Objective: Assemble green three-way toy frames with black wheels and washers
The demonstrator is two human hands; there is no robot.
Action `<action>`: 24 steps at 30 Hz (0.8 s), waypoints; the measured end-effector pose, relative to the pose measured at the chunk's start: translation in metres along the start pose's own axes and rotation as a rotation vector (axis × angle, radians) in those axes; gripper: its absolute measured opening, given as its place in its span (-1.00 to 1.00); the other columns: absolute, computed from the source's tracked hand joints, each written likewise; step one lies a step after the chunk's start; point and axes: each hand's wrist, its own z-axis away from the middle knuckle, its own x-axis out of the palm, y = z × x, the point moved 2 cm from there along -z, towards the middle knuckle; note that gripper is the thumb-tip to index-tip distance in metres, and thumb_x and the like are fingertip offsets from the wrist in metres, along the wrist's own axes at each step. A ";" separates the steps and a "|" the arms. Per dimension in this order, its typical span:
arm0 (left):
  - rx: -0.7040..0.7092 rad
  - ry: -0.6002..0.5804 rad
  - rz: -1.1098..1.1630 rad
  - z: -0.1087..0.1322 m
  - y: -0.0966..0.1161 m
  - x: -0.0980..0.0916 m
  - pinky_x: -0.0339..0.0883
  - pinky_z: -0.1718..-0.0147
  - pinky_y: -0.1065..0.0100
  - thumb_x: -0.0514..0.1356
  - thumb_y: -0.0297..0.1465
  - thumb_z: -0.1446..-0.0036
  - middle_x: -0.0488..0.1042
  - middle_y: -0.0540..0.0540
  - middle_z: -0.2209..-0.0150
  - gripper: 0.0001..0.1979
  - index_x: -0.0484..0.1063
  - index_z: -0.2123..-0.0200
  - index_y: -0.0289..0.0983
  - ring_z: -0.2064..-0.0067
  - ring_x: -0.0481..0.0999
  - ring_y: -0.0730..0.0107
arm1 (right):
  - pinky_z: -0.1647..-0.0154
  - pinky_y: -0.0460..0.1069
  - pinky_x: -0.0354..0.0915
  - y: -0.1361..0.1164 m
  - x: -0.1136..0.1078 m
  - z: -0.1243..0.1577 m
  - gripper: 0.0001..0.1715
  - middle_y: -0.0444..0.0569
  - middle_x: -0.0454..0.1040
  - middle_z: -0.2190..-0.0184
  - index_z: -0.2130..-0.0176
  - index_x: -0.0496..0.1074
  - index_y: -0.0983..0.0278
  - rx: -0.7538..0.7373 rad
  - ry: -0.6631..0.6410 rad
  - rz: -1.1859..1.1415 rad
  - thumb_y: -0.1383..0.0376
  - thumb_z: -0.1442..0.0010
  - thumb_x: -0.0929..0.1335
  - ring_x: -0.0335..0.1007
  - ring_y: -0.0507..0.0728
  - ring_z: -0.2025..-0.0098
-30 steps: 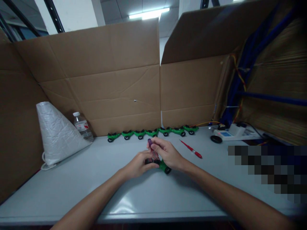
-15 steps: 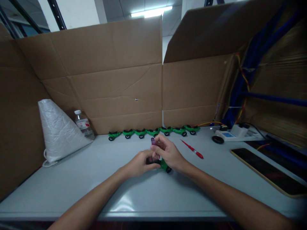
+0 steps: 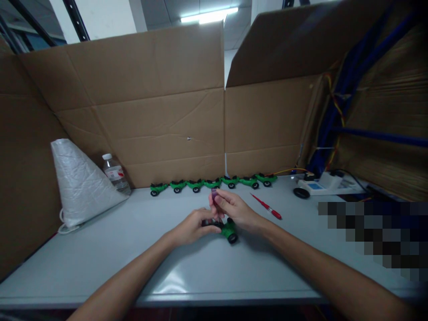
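While the dark end of a green toy vehicle [image 3: 229, 232] is gripped by the left hand [image 3: 192, 227], with the thumb laid along its near side, a purple-handled tool [image 3: 214, 191] is pinched between the thumb and fingers of the right hand [image 3: 234, 209]. The tool is held roughly upright, its thin shaft directed down at the middle of the toy; where its tip ends cannot be made out. The toy is placed at the centre of the pale tabletop [image 3: 83, 258], its green end and black wheel turned to the right.

Just beyond the right hand, a red screwdriver [image 3: 267, 207] is laid slantwise. Farther back, seven similar green toys [image 3: 249, 182] are lined up in a row before the cardboard wall [image 3: 157, 120]. To the right of the row, a white power strip [image 3: 324, 187] is seen, with a black ring-shaped item [image 3: 301, 193] just beside it. At the far left, a silvery bag [image 3: 82, 187] is propped upright, and a clear bottle [image 3: 114, 171] with a white cap is partly covered by it.
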 end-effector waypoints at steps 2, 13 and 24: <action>0.014 -0.018 -0.021 0.000 0.002 -0.001 0.32 -0.03 0.27 0.28 -0.17 -0.33 0.58 -0.16 0.11 -0.70 0.59 0.10 -0.29 0.04 0.48 0.19 | 0.46 -0.08 0.23 0.001 -0.002 0.000 -0.44 -0.15 0.36 0.42 0.18 0.39 0.23 0.034 -0.008 -0.047 -0.21 -0.37 0.33 0.32 0.03 0.44; -0.120 0.031 0.055 0.002 -0.005 0.006 0.26 0.34 0.42 0.34 -0.15 -0.25 0.40 0.02 0.37 -0.66 0.49 0.20 -0.34 0.35 0.33 0.43 | 0.55 -0.12 0.22 0.000 0.012 0.004 -0.51 -0.25 0.41 0.53 0.28 0.25 0.20 -0.051 0.191 0.041 0.01 -0.23 0.53 0.35 -0.01 0.56; -0.022 -0.029 0.195 0.002 0.007 0.001 0.39 -0.07 0.24 0.32 -0.21 -0.31 0.62 -0.19 0.06 -0.74 0.55 0.13 -0.31 0.01 0.56 0.20 | 0.61 -0.13 0.17 0.000 0.007 0.005 -0.47 -0.16 0.45 0.48 0.20 0.39 0.26 0.016 -0.026 0.025 -0.16 -0.40 0.32 0.25 -0.04 0.60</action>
